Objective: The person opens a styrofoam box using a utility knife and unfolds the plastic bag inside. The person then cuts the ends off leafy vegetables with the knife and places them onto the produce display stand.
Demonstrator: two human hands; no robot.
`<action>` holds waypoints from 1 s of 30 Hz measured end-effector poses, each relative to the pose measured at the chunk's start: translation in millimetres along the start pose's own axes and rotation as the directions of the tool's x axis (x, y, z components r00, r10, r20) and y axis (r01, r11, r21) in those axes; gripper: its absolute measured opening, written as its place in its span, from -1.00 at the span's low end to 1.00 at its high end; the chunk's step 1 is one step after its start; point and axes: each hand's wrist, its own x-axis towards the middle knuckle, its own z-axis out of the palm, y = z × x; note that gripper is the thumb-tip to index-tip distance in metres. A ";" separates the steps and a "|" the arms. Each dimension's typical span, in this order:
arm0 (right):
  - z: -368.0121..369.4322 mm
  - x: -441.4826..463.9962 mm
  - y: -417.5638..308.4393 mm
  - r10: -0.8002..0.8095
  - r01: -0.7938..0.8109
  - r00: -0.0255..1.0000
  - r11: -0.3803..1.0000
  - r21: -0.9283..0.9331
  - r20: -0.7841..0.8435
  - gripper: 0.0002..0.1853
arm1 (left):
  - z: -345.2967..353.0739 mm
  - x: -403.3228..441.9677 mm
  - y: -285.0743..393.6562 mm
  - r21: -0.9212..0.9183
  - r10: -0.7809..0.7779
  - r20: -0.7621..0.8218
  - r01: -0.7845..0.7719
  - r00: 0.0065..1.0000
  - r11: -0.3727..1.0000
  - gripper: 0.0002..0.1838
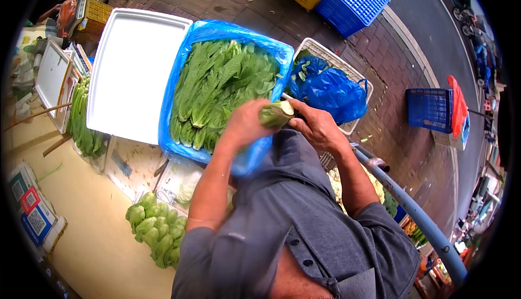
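Note:
My left hand [247,122] is wrapped round a green leafy vegetable [273,115], its pale cut base pointing right. Against that base are the bent fingers of my right hand [320,128]; a dark, thin thing shows between them, too small to identify. Both hands are just over the right front edge of a box lined with blue plastic [287,54]. Long green leafy heads [222,82] fill the box, stacked lengthwise.
A white foam lid [138,76] adjoins the box. Right of it, a pale crate [355,73] holds a blue bag [331,92]. Small green vegetables [157,225] lie lower left. A blue metal rail [418,209] runs along the right, with blue crates [353,5] beyond.

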 end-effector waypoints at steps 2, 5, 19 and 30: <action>-0.7 -4.2 3.9 0.013 -0.013 1.000 0.999 0.029 -0.007 -0.52 | 1.7 2.2 4.0 -0.013 -0.039 0.052 0.039 0.998 0.999 -0.45; -6.3 -7.6 6.5 0.032 -0.032 0.999 0.995 0.089 0.004 -0.56 | 6.5 5.4 7.1 -0.049 -0.058 0.103 0.064 0.993 0.997 -0.44; 14.8 -38.0 56.7 0.110 -0.071 0.981 0.971 0.230 -0.162 -0.58 | 38.1 12.7 5.5 0.026 -0.068 0.157 0.064 0.985 0.998 -0.41; 17.8 -45.2 130.8 0.772 -0.266 0.560 0.512 0.817 -0.301 -0.47 | 3.4 -9.4 0.1 -0.176 -0.047 -0.192 0.012 0.980 0.984 -0.37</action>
